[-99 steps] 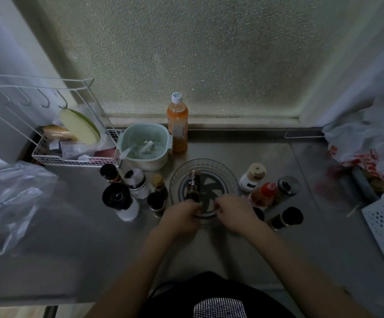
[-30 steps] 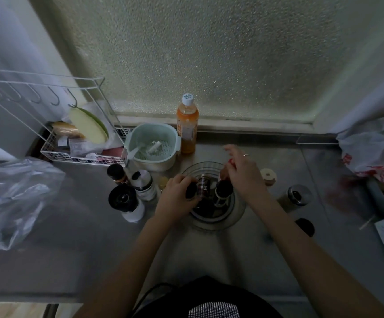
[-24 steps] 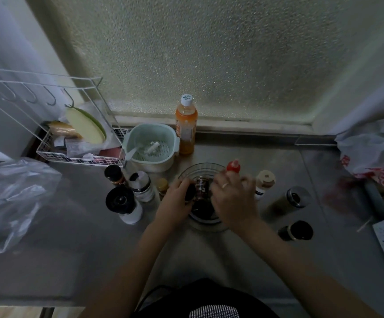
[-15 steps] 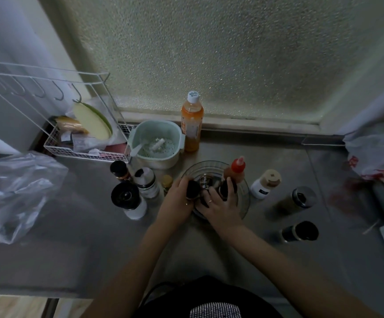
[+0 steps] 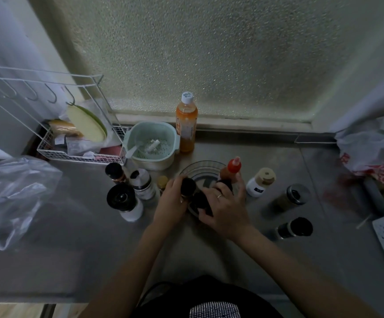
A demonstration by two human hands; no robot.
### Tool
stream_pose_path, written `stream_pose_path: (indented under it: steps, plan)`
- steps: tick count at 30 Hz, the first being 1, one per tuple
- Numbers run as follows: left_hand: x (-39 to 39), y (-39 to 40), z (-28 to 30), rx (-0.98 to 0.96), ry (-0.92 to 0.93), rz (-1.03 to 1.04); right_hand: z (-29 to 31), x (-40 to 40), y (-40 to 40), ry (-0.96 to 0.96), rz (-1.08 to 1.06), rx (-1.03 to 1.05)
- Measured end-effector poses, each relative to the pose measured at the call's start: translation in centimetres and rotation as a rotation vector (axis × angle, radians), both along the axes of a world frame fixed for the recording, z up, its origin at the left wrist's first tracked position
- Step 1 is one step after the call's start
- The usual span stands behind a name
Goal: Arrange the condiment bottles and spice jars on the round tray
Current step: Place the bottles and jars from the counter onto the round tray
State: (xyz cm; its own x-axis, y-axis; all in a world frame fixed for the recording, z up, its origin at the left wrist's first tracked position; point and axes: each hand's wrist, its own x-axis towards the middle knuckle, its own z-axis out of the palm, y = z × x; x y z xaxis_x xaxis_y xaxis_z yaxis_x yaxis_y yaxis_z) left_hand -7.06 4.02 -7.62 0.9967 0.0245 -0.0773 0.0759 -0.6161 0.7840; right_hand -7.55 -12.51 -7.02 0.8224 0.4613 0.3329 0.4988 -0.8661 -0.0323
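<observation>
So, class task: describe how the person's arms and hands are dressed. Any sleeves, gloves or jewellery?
Both forearms are bare, with no sleeves or gloves showing. The right hand wears a thin pale ring on one finger. The left hand shows no jewellery that I can make out.

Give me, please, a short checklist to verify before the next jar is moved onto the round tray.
1. Left hand free: not ok, it grips a dark-capped jar at the tray's left edge.
2. Right hand free: not ok, its fingers are around dark jars on the round tray.
3. Red-capped sauce bottle upright on the tray: ok.
4. Free space on the tray: ok, the far part is bare.
5. Jars waiting outside the tray: ok, the white bottle with beige cap and two dark-capped jars on the right are unobstructed.
6. Jars under the hands stand stable: cannot tell, hidden.
</observation>
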Motion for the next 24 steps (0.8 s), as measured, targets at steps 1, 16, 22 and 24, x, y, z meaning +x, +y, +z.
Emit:
stream_pose_path:
  steps: [1, 16, 22, 24]
  plan:
    - [0.0, 0.0, 0.0, 0.000, -0.004, -0.001, 0.3, 0.0, 0.2, 0.022, -0.024, 0.019]
    - [-3.4, 1.5, 0.9, 0.208, -0.292, 0.101, 0.1, -2.3, -7.6, 0.013, -0.569, 0.304]
    - [-3.9, 3.8, -0.7, 0.485, -0.335, 0.256, -2.3, -3.8, -11.6, 0.100, -0.953, 0.261]
    - [-3.9, 3.9, -1.1, 0.526, -0.299, 0.214, -2.2, -3.7, -11.5, 0.154, -0.933, 0.354]
